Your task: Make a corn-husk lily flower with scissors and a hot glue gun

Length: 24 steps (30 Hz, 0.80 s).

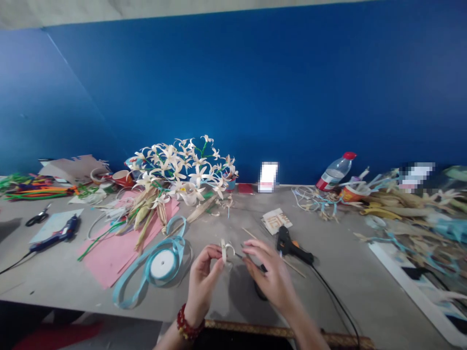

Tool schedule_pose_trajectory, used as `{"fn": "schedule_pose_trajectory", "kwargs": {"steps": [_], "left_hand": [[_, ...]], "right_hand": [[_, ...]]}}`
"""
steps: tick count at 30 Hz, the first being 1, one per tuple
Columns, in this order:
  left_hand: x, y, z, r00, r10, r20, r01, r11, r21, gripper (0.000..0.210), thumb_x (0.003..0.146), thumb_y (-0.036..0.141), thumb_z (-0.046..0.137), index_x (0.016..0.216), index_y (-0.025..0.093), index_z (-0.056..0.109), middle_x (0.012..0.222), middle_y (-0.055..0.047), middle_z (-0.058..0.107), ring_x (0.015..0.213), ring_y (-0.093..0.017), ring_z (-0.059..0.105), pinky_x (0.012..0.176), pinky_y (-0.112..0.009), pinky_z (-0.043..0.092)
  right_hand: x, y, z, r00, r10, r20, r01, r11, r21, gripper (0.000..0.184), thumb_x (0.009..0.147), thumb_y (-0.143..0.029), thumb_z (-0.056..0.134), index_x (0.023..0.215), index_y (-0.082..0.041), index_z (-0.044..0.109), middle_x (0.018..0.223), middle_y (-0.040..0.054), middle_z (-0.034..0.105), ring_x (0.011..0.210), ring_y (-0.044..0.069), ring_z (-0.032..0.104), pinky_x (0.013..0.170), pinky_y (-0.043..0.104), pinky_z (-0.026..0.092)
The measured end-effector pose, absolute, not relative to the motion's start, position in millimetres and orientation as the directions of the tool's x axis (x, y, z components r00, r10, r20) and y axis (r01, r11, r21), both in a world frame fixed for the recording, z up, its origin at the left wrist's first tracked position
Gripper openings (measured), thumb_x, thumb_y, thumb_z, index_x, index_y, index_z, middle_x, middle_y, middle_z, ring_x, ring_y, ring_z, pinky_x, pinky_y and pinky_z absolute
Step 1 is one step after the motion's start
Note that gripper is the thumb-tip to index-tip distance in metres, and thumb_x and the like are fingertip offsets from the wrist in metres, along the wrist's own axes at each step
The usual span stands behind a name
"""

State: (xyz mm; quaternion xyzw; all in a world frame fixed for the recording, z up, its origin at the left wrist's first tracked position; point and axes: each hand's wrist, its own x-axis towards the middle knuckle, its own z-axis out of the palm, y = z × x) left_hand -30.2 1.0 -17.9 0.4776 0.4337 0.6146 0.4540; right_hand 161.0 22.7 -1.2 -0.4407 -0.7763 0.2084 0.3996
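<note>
My left hand [206,272], with a red beaded bracelet at the wrist, pinches a small off-white flower piece [224,250] with curled petals. Close by on the right, my right hand [272,274] is slightly blurred, its fingers bent around black-handled scissors [260,290]. A thin dark tip pokes out from those fingers towards the curled petal; most of the scissors is covered by the hand. Left of my hands lies a roll of light blue ribbon [163,263] with loose loops. A black glue gun [294,247] rests to the right, next to a thin wooden stick [294,268].
Many white flowers [178,163] on green stems stand at the back. Pink sheets [109,260] with dried husks lie left, near a blue glue gun [60,234] and scissors [37,216]. A bottle [335,171], heaped husks [412,214] and a white tray [404,291] occupy the right.
</note>
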Motion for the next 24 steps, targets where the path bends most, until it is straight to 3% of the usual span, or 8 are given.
{"fn": "schedule_pose_trajectory", "kwargs": {"steps": [2, 4, 10, 13, 18, 24], "left_hand": [[-25, -1, -16, -0.1, 0.975, 0.199, -0.16, -0.213, 0.964, 0.013, 0.088, 0.026, 0.065, 0.078, 0.017, 0.064, 0.093, -0.007, 0.063, 0.093, -0.022, 0.059, 0.087, -0.034, 0.045], [-20, -2, -14, -0.083, 0.975, 0.205, -0.18, -0.217, 0.959, 0.013, 0.087, 0.026, 0.066, 0.078, 0.017, 0.065, 0.096, -0.008, 0.062, 0.096, -0.023, 0.06, 0.09, -0.036, 0.046], [-14, -4, -15, -0.08, 0.983, 0.165, -0.241, -0.18, 0.954, 0.014, 0.085, 0.027, 0.069, 0.076, 0.017, 0.064, 0.102, -0.008, 0.058, 0.101, -0.024, 0.059, 0.093, -0.038, 0.046], [-13, -4, -18, -0.094, 0.986, 0.139, -0.268, -0.16, 0.95, 0.015, 0.085, 0.027, 0.069, 0.076, 0.017, 0.064, 0.104, -0.008, 0.057, 0.103, -0.024, 0.058, 0.095, -0.037, 0.045], [-14, -5, -18, -0.128, 0.983, 0.129, -0.316, -0.163, 0.935, 0.014, 0.084, 0.026, 0.07, 0.077, 0.017, 0.063, 0.1, -0.007, 0.06, 0.099, -0.021, 0.058, 0.092, -0.033, 0.045], [-10, -7, -15, -0.139, 0.983, 0.122, -0.296, -0.159, 0.942, 0.014, 0.086, 0.027, 0.068, 0.077, 0.017, 0.063, 0.095, -0.007, 0.059, 0.094, -0.019, 0.057, 0.086, -0.029, 0.047]], "right_hand": [[153, 15, -2, -0.318, 0.849, 0.421, 0.423, 0.525, -0.738, 0.029, 0.09, -0.024, 0.059, 0.119, -0.024, 0.061, 0.125, 0.0098, 0.065, 0.117, 0.025, 0.061, 0.098, 0.036, 0.048], [145, 8, -6, -0.299, 0.87, 0.392, 0.346, 0.482, -0.805, 0.038, 0.087, -0.023, 0.062, 0.125, -0.024, 0.055, 0.123, 0.0097, 0.066, 0.114, 0.025, 0.062, 0.097, 0.036, 0.05], [127, 2, -14, -0.182, 0.934, 0.308, 0.146, 0.336, -0.931, 0.011, 0.087, -0.023, 0.061, 0.098, -0.021, 0.061, 0.091, 0.0037, 0.07, 0.086, 0.02, 0.068, 0.08, 0.029, 0.054], [124, 3, -14, -0.178, 0.93, 0.322, 0.158, 0.35, -0.923, 0.005, 0.088, -0.023, 0.06, 0.09, -0.021, 0.063, 0.084, 0.0022, 0.069, 0.08, 0.018, 0.067, 0.075, 0.026, 0.052], [120, 2, -13, -0.159, 0.905, 0.394, 0.248, 0.423, -0.871, 0.01, 0.09, -0.024, 0.057, 0.095, -0.021, 0.066, 0.09, 0.0043, 0.072, 0.084, 0.02, 0.067, 0.078, 0.027, 0.051], [121, 2, -12, -0.246, 0.903, 0.352, 0.247, 0.41, -0.878, 0.019, 0.096, -0.03, 0.049, 0.086, -0.02, 0.062, 0.083, 0.0046, 0.067, 0.077, 0.019, 0.062, 0.074, 0.028, 0.049]]}}
